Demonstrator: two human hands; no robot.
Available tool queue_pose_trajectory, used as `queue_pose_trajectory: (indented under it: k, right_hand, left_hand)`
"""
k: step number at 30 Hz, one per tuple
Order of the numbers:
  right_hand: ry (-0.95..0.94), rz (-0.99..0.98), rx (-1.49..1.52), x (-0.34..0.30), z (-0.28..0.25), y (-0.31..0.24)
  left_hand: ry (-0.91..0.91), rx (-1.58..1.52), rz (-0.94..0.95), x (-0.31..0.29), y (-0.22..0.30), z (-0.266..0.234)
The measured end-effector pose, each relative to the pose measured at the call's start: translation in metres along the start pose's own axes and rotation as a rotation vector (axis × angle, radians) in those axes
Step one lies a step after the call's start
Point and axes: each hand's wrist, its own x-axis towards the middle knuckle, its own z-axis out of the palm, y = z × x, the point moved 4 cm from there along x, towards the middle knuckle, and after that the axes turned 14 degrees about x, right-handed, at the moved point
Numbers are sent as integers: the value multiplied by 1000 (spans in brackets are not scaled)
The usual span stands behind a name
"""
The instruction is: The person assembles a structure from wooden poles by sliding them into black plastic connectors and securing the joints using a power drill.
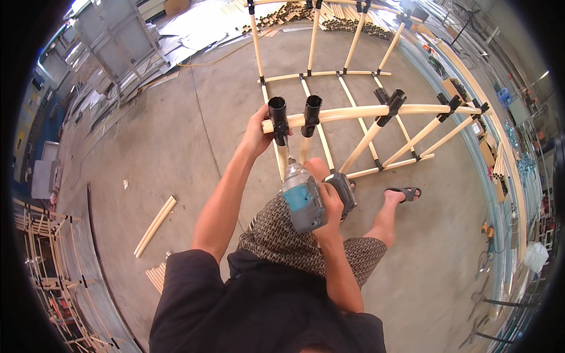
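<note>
In my right hand (331, 207) I grip a teal and grey cordless impact driver (302, 200) by its handle. Its nose points up toward a black pipe joint (278, 117) at the left end of a cream rail (347, 112). My left hand (256, 132) is closed around that joint and the rail's end, with some fingers hidden behind them. Whether the driver's bit touches a screw there cannot be made out. A second black joint (312, 112) sits on the rail just to the right, its open socket facing up.
The cream pipe frame (341, 75) stretches away in front of me. Loose cream pipes (155, 226) lie on the floor at left. Stacked pipes (353, 17) are at the far side, another pipe rack (59, 259) at lower left. Long metal bars (450, 117) run along the right.
</note>
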Motion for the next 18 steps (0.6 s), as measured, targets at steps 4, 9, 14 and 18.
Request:
queue_pose_trajectory:
  k: [4, 9, 14, 18]
  right_hand:
    - [-26, 3, 28, 0, 1, 0]
    - [-12, 3, -2, 0, 6, 8]
    - [-27, -24, -2, 2, 11, 17]
    - [-47, 35, 112, 8, 11, 8]
  left_hand:
    - [-54, -74, -64, -2, 1, 3]
    - [-199, -28, 51, -5, 3, 8]
    - [-191, -40, 117, -2, -6, 8]
    - [-166, -2, 148, 7, -17, 7]
